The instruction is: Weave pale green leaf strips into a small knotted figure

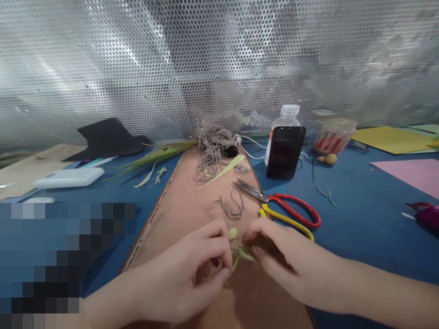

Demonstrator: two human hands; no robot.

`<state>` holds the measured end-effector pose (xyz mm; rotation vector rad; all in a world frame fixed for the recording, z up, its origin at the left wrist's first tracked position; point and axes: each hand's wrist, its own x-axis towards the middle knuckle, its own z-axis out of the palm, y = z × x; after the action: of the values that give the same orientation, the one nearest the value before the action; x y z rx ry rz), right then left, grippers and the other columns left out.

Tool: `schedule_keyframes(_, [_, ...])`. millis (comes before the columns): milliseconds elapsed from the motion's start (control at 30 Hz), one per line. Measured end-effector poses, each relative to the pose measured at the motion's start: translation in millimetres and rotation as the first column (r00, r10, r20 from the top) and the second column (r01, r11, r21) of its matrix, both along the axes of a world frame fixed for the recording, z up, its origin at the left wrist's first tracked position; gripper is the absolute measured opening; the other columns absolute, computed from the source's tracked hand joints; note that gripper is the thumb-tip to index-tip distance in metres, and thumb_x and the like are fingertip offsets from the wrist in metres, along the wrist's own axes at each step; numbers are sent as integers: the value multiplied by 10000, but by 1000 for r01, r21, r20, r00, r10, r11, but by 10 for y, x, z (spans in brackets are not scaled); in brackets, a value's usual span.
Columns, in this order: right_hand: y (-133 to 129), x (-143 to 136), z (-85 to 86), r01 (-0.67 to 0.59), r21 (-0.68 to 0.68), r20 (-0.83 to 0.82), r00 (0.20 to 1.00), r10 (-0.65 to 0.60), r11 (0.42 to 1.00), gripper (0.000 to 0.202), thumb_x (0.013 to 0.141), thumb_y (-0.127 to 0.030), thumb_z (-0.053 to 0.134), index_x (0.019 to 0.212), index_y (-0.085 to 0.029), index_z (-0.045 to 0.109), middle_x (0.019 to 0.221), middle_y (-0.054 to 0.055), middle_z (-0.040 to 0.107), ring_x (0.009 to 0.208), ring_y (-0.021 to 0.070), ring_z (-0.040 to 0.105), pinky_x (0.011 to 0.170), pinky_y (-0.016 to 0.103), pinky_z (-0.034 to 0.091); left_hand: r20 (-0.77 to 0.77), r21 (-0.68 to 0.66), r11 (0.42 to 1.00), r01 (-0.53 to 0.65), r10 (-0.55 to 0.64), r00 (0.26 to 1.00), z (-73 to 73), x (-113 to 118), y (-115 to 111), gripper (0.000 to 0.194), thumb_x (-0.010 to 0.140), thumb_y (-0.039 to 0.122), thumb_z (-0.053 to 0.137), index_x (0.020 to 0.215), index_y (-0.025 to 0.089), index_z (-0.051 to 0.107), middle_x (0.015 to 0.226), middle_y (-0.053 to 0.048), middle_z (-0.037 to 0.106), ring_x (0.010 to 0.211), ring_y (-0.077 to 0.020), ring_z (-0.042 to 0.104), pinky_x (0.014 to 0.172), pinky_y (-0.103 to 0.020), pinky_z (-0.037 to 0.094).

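Left hand (200,265): fingers curled, thumb and fingertips closed on thin pale-green plant-like strip (243,254). Strip sits between both hands, over near part of long tan flat board (181,205) on blue bench (356,219). Right hand (291,262): curled, thumb and index at strip's other side; can't tell if it's gripping. Scissors with red and yellow handles (262,196) straddle board's right edge, blades on board, handles out over bench. Loose grey cord piece (236,214) left of blades. Tangled grey cord bundle (212,139) at board's far edge, pale yellow-green tapered leaf (227,170) just nearer. Black upright phone (286,153) stands off board's far right corner.
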<state>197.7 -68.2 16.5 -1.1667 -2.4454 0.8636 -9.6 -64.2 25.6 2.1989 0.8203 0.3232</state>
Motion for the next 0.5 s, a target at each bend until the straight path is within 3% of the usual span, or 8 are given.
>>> schedule_keyframes(133, [-7,-2,7,-30,37,-10,999,31,999,159,758,-37,407,837,-171,440,803,22,517,688,125,456,622,259,400,-4,16,1000,0,0,1000,2,6,5,101,783,93,423,723,170,445,837,-7,428,734,-98,457,674,-206,400])
schedule_keyframes(267, [14,-2,-59,-55,57,-109,992,61,997,166,844,-65,342,863,-174,466,826,25,525,733,118,472,664,247,406,0,19,999,-29,29,1000,17,-1,-4,91,807,116,411,743,175,438,815,-2,439,731,-101,448,675,-203,395])
schedule_keyframes(433, [49,6,-190,75,113,-147,987,-58,991,153,851,-113,371,797,-180,497,790,27,538,721,128,500,623,240,416,19,-146,972,-186,191,981,-40,5,-25,147,908,275,284,943,208,410,805,3,478,708,-107,458,657,-206,410])
schedule_keyframes(500, [56,15,-224,82,179,-150,987,-55,980,157,844,-100,382,768,-185,491,769,17,543,701,119,507,599,223,413,31,-126,966,-226,231,972,-104,12,-23,151,912,280,284,998,220,394,843,2,516,735,-110,485,673,-213,403])
